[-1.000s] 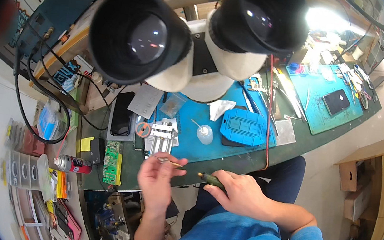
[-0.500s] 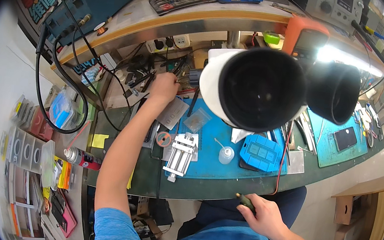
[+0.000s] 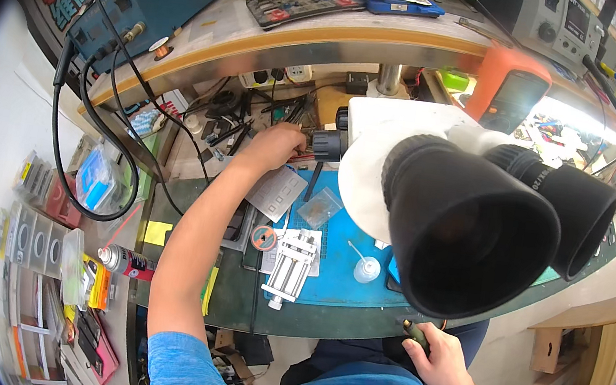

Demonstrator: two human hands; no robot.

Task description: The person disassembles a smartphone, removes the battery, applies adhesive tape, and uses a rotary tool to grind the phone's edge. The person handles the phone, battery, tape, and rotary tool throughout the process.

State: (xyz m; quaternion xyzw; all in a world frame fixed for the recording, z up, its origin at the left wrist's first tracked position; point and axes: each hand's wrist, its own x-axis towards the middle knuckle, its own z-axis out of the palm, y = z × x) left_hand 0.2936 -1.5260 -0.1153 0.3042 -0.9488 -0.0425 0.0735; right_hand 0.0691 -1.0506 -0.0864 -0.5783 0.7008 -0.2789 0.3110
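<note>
My left hand (image 3: 278, 144) reaches into the cluttered back of the bench, beside a black knob (image 3: 327, 145) on the microscope, its fingertips curled round something I cannot make out. Low at the right, my right hand (image 3: 441, 359) grips a dark green handheld tool (image 3: 417, 335) with a brass tip, below the black eyepieces (image 3: 471, 243). A silver metal fixture (image 3: 291, 267) lies on the blue mat (image 3: 341, 297), near an orange-labelled spool (image 3: 264, 237), a small dropper bottle (image 3: 366, 269), a clear bag (image 3: 320, 207) and a metal stencil plate (image 3: 277, 192).
A wooden shelf (image 3: 327, 37) carries a blue station (image 3: 138, 10), a grey control unit (image 3: 552, 22) and trays. An orange meter (image 3: 507, 90) stands behind the microscope. Looped black cables (image 3: 131, 190) hang at left, above a spray can (image 3: 126, 261) and plastic organisers (image 3: 40, 240). A cardboard box (image 3: 558, 346) sits right.
My left hand has left the metal fixture and reached up to the back clutter. My right hand, still gripping the tool, has moved right and down. The view has shifted around the microscope.
</note>
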